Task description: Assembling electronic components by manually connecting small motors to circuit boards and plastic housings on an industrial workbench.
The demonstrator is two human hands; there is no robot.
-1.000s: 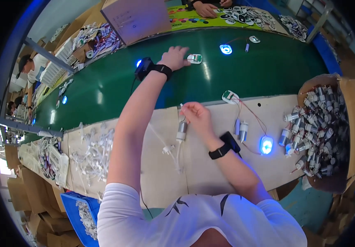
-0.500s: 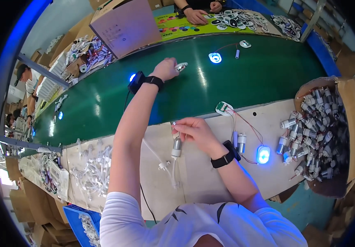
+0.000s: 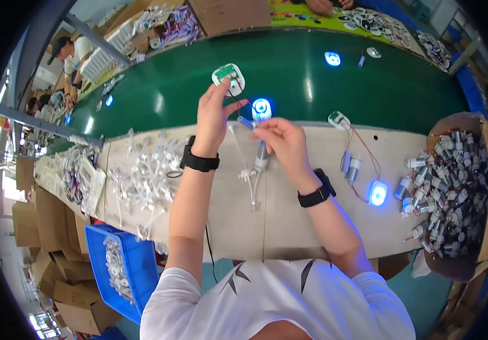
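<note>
a: where do things stand?

b: the left hand (image 3: 212, 116) pinches a small green circuit board (image 3: 228, 76) held above the green belt (image 3: 368, 90); the right hand (image 3: 283, 141) grips a little motor and tube piece (image 3: 260, 158) wired to it. it looks mid-assembly, nothing set down.

a: and space?

b: another wired set (image 3: 351, 164) lies near on the right, the box of motors (image 3: 453, 187) beyond it; tubing pile (image 3: 142, 175) on the left. bare tabletop (image 3: 289, 221) below the hands.
</note>
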